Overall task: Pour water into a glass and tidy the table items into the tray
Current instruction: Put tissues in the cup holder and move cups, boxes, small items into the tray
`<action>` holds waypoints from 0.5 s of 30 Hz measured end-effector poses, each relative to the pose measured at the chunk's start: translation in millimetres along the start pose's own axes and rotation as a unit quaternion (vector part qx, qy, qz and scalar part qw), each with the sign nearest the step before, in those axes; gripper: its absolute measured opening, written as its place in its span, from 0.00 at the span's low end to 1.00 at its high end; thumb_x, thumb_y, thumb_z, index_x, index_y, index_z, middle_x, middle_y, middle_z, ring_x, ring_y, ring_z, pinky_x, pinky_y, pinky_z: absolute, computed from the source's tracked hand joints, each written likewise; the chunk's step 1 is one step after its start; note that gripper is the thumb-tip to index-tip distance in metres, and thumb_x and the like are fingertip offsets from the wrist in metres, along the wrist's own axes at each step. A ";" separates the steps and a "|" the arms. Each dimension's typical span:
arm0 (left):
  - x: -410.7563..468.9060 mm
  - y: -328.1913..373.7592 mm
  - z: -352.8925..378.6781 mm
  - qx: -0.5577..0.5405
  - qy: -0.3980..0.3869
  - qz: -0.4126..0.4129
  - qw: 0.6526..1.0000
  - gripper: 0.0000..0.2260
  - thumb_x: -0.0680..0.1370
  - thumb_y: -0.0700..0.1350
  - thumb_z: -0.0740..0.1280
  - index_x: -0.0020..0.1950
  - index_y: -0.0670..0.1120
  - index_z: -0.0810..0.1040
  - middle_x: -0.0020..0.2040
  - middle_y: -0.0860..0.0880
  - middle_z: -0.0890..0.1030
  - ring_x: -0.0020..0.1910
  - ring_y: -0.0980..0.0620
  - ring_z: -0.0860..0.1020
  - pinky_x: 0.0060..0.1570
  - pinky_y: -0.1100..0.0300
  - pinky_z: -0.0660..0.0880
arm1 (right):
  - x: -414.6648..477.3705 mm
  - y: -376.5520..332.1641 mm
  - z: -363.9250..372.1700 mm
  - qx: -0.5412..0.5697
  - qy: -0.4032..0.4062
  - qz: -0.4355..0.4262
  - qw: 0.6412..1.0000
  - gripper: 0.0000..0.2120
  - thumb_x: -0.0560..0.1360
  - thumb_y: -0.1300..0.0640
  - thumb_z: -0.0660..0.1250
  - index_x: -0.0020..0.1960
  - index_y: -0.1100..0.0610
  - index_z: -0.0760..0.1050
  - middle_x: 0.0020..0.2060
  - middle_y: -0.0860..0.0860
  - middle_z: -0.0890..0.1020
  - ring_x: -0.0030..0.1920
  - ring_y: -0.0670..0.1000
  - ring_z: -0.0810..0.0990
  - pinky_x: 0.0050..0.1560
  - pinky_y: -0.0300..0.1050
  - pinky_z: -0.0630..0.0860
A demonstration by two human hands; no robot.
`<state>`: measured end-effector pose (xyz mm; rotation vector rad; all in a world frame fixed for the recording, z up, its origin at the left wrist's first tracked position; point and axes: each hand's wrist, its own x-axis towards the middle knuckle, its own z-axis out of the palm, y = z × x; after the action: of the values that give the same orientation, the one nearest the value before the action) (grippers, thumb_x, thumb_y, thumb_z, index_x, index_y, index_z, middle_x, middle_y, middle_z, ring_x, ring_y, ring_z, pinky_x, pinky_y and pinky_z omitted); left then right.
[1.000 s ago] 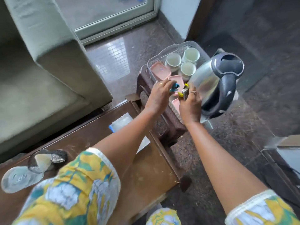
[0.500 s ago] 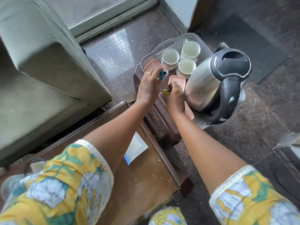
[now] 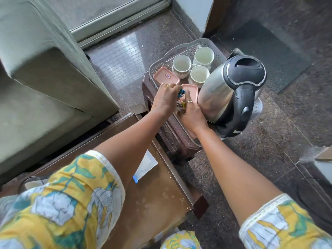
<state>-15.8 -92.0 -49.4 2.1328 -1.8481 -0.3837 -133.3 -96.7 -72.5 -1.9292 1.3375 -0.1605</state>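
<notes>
A small blue item [image 3: 181, 92] is pinched in the left hand [image 3: 164, 100] and a yellowish item [image 3: 182, 105] gripped by the right hand [image 3: 193, 116] (both too blurred to identify), held low over the tray [image 3: 179, 49], presumably for placing beside its pink boxes [image 3: 166, 77].

The pink box lid's [image 3: 166, 78] small sticker [image 3: 167, 75] is too small to read.

- Soft daylight is coming in from the glass door [image 3: 111, 13] at the top and lighting the scene evenly.
- The polished floor [image 3: 118, 58] is reflecting a bright gridded patch just below that door.
- The steel kettle [image 3: 221, 94] is showing mild glare streaks.
- The wide-angle lens is bending the sofa [image 3: 36, 72] and the frame edges.
- The sleeves [image 3: 62, 203] at the bottom are looking soft and smeared.
- The lower right corner is falling dim.
</notes>
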 end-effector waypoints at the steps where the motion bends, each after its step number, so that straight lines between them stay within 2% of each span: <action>1: 0.4 0.8 0.7 0.006 -0.004 -0.005 1.000 0.18 0.74 0.32 0.61 0.64 0.39 0.72 0.54 0.38 0.80 0.53 0.39 0.75 0.58 0.52 0.68 | -3.2 1.2 1.9 -0.010 0.022 -0.001 1.000 0.31 0.76 0.56 0.61 0.76 0.57 0.54 0.63 0.63 0.75 0.59 0.64 0.75 0.55 0.57 0.72; 3: 0.9 2.2 1.9 0.020 -0.018 -0.014 1.000 0.18 0.75 0.32 0.61 0.64 0.39 0.71 0.54 0.38 0.79 0.54 0.39 0.74 0.61 0.50 0.67 | -7.1 2.7 5.5 -0.044 0.094 0.001 0.995 0.18 0.77 0.57 0.60 0.66 0.57 0.71 0.54 0.64 0.80 0.52 0.65 0.79 0.46 0.54 0.75; 5: 1.8 4.0 2.7 0.036 -0.037 -0.023 0.998 0.16 0.74 0.33 0.60 0.61 0.39 0.72 0.54 0.39 0.80 0.55 0.39 0.74 0.64 0.50 0.65 | -8.1 3.7 8.2 -0.083 0.119 0.011 0.989 0.13 0.77 0.57 0.61 0.58 0.58 0.78 0.51 0.63 0.81 0.51 0.63 0.79 0.45 0.52 0.75; 9: 0.8 7.5 4.7 0.040 -0.098 -0.045 0.993 0.12 0.74 0.36 0.62 0.57 0.41 0.76 0.54 0.40 0.81 0.56 0.41 0.75 0.65 0.49 0.62 | -4.3 6.4 16.1 -0.100 0.086 0.028 0.991 0.16 0.77 0.60 0.60 0.65 0.55 0.73 0.57 0.59 0.76 0.59 0.59 0.71 0.57 0.49 0.69; 11: -2.6 8.9 7.0 0.041 -0.121 -0.045 0.991 0.13 0.74 0.36 0.62 0.57 0.41 0.77 0.56 0.42 0.80 0.59 0.43 0.75 0.69 0.47 0.58 | -4.8 5.3 15.9 -0.070 0.098 0.040 0.992 0.17 0.77 0.63 0.57 0.65 0.56 0.72 0.58 0.59 0.75 0.57 0.60 0.73 0.55 0.50 0.69; 15: -9.7 8.7 8.2 0.037 -0.104 -0.054 0.992 0.13 0.73 0.35 0.59 0.54 0.40 0.78 0.55 0.44 0.80 0.60 0.44 0.74 0.71 0.45 0.53 | -4.6 4.6 14.8 -0.036 0.144 0.065 0.987 0.17 0.78 0.67 0.54 0.64 0.64 0.72 0.59 0.61 0.76 0.56 0.59 0.75 0.54 0.49 0.72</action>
<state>-28.2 -84.0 -53.5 2.3279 -1.8868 -0.5906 -131.4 -85.9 -84.4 -1.9239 1.6755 -0.3400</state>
